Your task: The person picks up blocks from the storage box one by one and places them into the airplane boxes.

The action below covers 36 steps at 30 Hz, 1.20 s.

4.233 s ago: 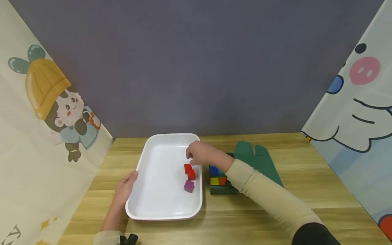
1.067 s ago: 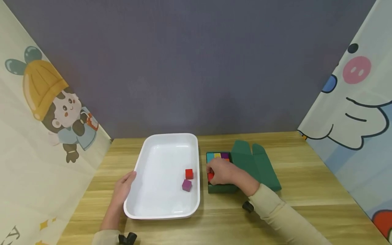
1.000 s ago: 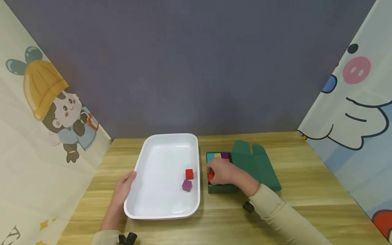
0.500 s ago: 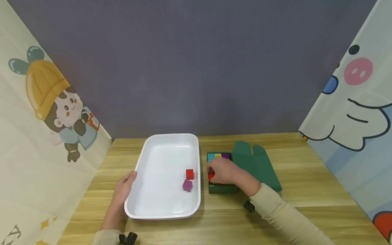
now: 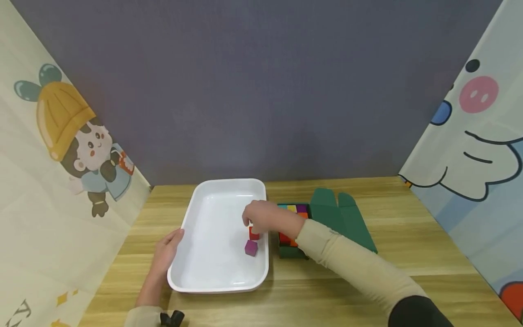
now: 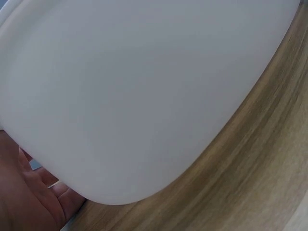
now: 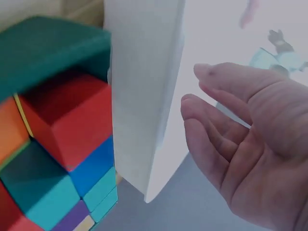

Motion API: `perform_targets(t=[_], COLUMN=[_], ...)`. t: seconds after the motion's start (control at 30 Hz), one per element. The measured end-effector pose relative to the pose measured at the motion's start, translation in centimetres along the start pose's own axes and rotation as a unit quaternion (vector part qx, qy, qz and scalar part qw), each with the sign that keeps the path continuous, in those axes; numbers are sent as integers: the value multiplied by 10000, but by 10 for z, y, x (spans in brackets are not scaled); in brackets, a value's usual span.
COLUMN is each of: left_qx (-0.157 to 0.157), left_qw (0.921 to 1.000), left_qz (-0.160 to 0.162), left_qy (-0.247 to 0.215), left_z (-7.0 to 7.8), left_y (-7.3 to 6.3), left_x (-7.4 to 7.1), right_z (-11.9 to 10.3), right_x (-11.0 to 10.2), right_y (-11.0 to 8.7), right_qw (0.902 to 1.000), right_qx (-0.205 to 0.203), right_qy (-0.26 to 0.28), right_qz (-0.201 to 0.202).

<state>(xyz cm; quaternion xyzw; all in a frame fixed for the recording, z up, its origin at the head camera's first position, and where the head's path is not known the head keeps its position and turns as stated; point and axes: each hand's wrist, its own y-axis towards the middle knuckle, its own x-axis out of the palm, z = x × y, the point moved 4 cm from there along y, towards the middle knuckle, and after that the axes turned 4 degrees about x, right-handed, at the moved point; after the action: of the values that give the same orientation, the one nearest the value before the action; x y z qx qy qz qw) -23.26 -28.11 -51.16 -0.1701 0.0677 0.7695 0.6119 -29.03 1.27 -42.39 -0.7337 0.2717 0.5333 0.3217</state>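
At the left side of the white tray (image 5: 212, 254), my left hand (image 5: 165, 252) grips the edge, with the thumb at the rim and fingers below it in the left wrist view. My right hand (image 5: 265, 215) hovers over the tray's right part, just above a red cube (image 5: 254, 234). In the right wrist view, that hand's thumb and fingers are apart with nothing between them. Nearer the front lies a purple cube (image 5: 251, 248). To the right of the tray is a green box (image 5: 292, 252) of coloured cubes, partly hidden by my right forearm. A red cube (image 7: 79, 120) sits at its corner.
The box's green lid (image 5: 343, 222) lies folded out to the right on the wooden table (image 5: 408, 254). A grey panel (image 5: 261, 91) stands behind. Printed cloths with cartoon figures line both sides.
My right hand has moved left from the box to above the tray, leaving a red cube in the box. Earlier the tray held two red cubes; now one shows. The left hand has stayed put.
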Motion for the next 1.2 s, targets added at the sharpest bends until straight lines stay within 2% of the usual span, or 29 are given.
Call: perform_targets(t=[0.13,0.3,0.6,0.8,0.93,1.07,1.2], left_qx=[31,-70,-76,-40,6,25,21], left_qw=[10000,10000,9998,9997,9999,10000,9999], left_qz=[58,-1,-26,-43,-33,4,89], left_qy=[-12,-59,-189,-220,-115,-50,-70], left_z=[-1,-3,-5,1,-4,-5,-3], left_y=[-1,-3,-2,-2,2,3,4], left_x=[1,3,6,7,6,3,1], right_z=[-3,-3,1,3,2,-1,-1], right_x=[7,19,30,31,24,9,-6], right_y=[17,26,30,34,33,26,10], right_qw=[9970,9891,9847,9881,9938,9974,9986], right_qx=[176,226,294,269,130,-190,-490], right_qy=[-608,-1159,-1487,-1333,-960,-631,-186], right_qz=[-439,-879,-862,-716,-552,-274,0])
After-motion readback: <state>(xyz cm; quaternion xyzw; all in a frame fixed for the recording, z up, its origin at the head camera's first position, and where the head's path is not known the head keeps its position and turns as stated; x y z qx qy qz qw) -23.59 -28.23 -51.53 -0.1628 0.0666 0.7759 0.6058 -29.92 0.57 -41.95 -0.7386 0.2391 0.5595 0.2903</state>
